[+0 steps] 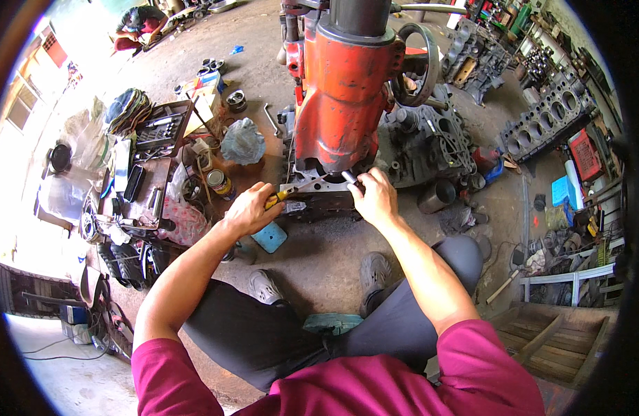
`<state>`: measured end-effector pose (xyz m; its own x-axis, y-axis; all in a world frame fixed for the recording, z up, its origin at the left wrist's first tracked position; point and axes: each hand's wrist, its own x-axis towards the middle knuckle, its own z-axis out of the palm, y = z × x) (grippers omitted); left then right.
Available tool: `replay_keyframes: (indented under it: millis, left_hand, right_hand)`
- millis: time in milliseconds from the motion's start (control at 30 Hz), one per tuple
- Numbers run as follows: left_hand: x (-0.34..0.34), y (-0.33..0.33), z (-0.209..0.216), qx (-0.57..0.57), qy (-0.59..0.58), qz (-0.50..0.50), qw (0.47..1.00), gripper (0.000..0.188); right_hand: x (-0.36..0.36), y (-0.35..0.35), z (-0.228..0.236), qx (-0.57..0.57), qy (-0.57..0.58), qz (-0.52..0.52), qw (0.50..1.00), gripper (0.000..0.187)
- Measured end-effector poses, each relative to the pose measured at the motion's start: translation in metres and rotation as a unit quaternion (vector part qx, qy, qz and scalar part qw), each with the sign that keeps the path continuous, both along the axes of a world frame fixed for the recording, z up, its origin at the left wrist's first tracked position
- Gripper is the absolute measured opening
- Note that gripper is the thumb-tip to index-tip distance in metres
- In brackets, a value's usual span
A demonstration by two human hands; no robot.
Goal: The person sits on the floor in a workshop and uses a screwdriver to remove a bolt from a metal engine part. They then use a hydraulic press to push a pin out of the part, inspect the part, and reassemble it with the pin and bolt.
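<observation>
My left hand [247, 211] is closed around the yellow handle of a screwdriver [278, 197]. Its thin shaft points right, over the metal edge of an engine block [290, 188]. Close by, my right hand [376, 200] grips a short dark cylindrical piece [350, 178] with a pale end; its kind I cannot make out. Both hands are just below the red machine head [339, 97], which stands over the block and hides part of it.
A handwheel [430, 66] sits on the machine's right. At left, a low bench carries a socket tray [160, 132]; a tin can [219, 182] and crumpled plastic [243, 141] are nearer. Another engine block [552, 114] lies far right. A person [142, 26] crouches at the far left.
</observation>
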<state>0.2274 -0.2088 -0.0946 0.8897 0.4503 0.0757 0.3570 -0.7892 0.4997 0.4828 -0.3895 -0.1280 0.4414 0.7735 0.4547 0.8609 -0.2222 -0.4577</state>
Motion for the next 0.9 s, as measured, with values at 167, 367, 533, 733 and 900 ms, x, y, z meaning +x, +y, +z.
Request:
replay_keyframes:
  millis: [167, 367, 533, 733, 900]
  left_hand:
    - [0.002, 0.000, -0.012, -0.021, -0.008, 0.005, 1.000, 0.035]
    - [0.010, -0.007, -0.021, -0.190, 0.028, 0.088, 0.977, 0.043]
    - [0.010, -0.005, -0.019, -0.215, 0.040, 0.115, 0.969, 0.046]
    - [0.007, 0.012, -0.017, -0.169, 0.001, 0.079, 0.982, 0.046]
    - [0.007, 0.018, -0.016, -0.205, -0.008, 0.078, 0.976, 0.045]
  right_hand:
    - [0.000, 0.003, -0.005, -0.001, -0.003, -0.011, 1.000, 0.023]
    - [0.001, 0.007, -0.006, -0.019, -0.005, -0.011, 1.000, 0.021]
    - [0.004, 0.007, -0.003, -0.030, -0.026, 0.009, 0.999, 0.024]
    - [-0.002, 0.009, -0.005, -0.058, -0.031, 0.014, 0.998, 0.026]
    - [-0.007, 0.025, -0.013, -0.045, -0.025, -0.015, 0.999, 0.033]
